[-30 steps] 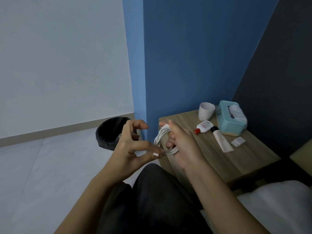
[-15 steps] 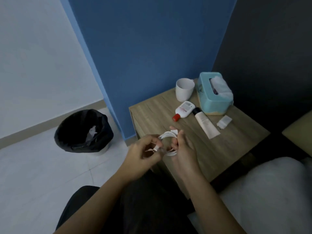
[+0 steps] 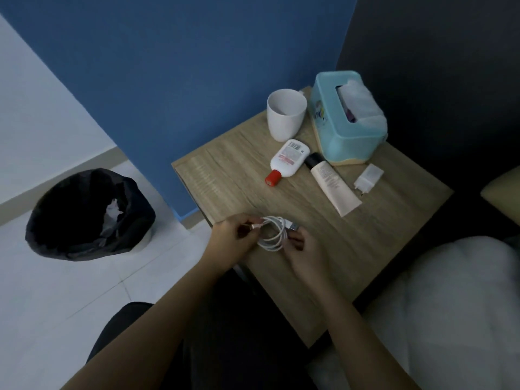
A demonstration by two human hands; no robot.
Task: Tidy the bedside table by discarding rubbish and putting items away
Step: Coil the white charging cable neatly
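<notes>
Your 2 hands pinch a coiled white cable (image 3: pixel 274 233) over the bedside table's (image 3: pixel 225 178) near corner, left hand (image 3: pixel 229 243) grasping 1 plug end, right hand (image 3: pixel 302 249) gripping the loops, seemingly to keep them bundled.

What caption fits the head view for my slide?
Both hands, left and right, hold a coiled white cable over the bedside table.

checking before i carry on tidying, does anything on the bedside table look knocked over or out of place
Two things lie on their sides: the white bottle with a red cap and the cream tube with a black cap, beside the teal tissue box. A white plug adapter lies loose nearby. The white cup stands upright; nothing is spilled.
</notes>
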